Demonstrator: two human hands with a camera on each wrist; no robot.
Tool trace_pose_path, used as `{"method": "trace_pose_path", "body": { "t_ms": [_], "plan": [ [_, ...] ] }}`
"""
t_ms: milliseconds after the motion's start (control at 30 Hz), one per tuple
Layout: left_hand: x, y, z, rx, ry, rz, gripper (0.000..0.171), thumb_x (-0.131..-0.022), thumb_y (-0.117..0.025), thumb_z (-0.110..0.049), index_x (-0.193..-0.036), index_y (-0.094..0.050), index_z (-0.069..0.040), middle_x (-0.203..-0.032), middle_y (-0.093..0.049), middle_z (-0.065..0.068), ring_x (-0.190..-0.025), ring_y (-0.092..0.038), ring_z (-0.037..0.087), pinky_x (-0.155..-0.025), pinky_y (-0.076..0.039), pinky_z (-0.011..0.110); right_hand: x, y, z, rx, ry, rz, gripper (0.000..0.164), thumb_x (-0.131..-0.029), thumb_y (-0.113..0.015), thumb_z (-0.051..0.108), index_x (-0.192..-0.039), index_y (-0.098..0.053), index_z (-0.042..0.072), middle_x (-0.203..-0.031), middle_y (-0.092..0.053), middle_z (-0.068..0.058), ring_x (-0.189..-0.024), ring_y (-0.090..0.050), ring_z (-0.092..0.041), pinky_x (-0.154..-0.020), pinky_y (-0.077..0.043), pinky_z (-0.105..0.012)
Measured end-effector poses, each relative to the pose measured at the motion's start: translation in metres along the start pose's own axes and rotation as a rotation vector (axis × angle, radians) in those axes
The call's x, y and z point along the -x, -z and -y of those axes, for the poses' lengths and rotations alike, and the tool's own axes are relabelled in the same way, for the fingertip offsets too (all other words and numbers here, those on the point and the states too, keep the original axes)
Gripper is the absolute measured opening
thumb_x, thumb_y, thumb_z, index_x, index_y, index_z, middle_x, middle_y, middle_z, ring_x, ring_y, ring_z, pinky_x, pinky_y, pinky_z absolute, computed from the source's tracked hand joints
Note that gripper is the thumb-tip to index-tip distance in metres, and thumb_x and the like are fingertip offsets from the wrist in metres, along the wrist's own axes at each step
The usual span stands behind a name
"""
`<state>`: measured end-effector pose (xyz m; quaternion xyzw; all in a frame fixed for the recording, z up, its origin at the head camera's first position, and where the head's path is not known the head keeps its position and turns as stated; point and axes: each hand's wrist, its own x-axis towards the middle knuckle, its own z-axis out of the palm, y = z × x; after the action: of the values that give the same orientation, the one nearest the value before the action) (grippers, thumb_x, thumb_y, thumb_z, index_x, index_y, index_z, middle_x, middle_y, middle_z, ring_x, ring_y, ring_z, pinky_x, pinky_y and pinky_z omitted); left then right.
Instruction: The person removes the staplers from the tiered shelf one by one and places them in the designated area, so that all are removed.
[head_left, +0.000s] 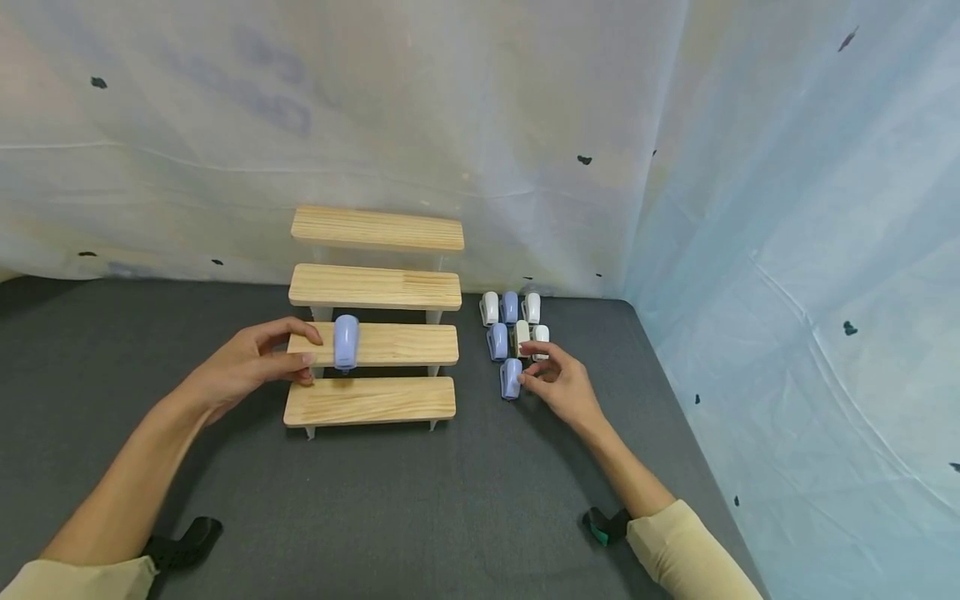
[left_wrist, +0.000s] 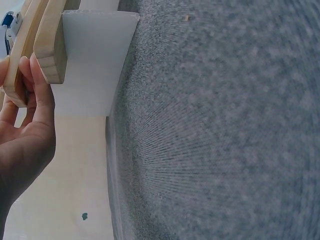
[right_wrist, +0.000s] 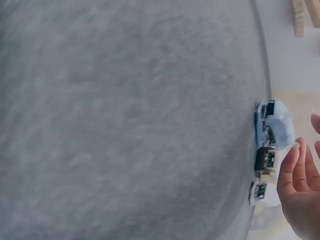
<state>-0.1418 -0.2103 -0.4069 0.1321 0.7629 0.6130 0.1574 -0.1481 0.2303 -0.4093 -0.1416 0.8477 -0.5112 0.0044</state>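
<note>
My left hand (head_left: pixel 242 365) grips the left end of a wooden step (head_left: pixel 408 345), second from the front on a tiered stand, with the thumb above and fingers below. A lavender mini stapler (head_left: pixel 346 342) stands on that step, just right of the fingers. On the dark surface at the right, my right hand (head_left: pixel 566 387) has its fingertips at the right side of another lavender mini stapler (head_left: pixel 511 379). In the right wrist view, the thumb is apart from the fingertips beside the stapler (right_wrist: pixel 281 127).
Behind that stapler, several white, cream and lavender mini staplers (head_left: pixel 497 342) stand in close rows. The stand's front step (head_left: pixel 367 401) is low, and its top step (head_left: pixel 375 228) is near the pale sheet wall (head_left: pixel 480 108). Another sheet (head_left: pixel 810 275) hangs along the right.
</note>
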Motion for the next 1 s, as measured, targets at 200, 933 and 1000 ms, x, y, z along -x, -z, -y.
{"method": "trace_pose_path", "body": {
  "t_ms": [200,933,1000],
  "plan": [
    [-0.001,0.001,-0.002,0.003,-0.005,0.001,0.032,-0.100,-0.063,-0.018,-0.126,-0.053,-0.002,-0.115,-0.051,0.020,-0.086,-0.068,0.026,-0.079,-0.058,0.039,-0.003,-0.002,0.011,-0.053,0.036,0.003,0.042,-0.087,-0.072,-0.006,-0.127,-0.058,-0.009,-0.121,-0.061,-0.029,-0.093,-0.062,-0.041,-0.075,-0.055,-0.038],
    [0.001,0.002,0.001,-0.062,0.032,-0.047,0.038,-0.097,-0.068,-0.025,-0.125,-0.057,-0.003,-0.127,-0.049,0.020,-0.087,-0.069,0.026,-0.080,-0.057,0.037,-0.024,-0.034,0.048,-0.153,0.184,0.022,0.041,-0.089,-0.069,-0.007,-0.128,-0.058,-0.009,-0.119,-0.063,-0.025,-0.095,-0.063,-0.041,-0.080,-0.054,-0.052],
    [0.000,0.003,0.000,-0.060,0.038,-0.046,0.040,-0.096,-0.069,-0.026,-0.126,-0.057,-0.003,-0.132,-0.047,0.020,-0.088,-0.069,0.026,-0.080,-0.057,0.037,-0.027,-0.037,0.051,-0.162,0.198,0.031,0.041,-0.089,-0.070,-0.007,-0.128,-0.058,-0.009,-0.119,-0.063,-0.025,-0.094,-0.063,-0.041,-0.080,-0.053,-0.053]
  ]
}}
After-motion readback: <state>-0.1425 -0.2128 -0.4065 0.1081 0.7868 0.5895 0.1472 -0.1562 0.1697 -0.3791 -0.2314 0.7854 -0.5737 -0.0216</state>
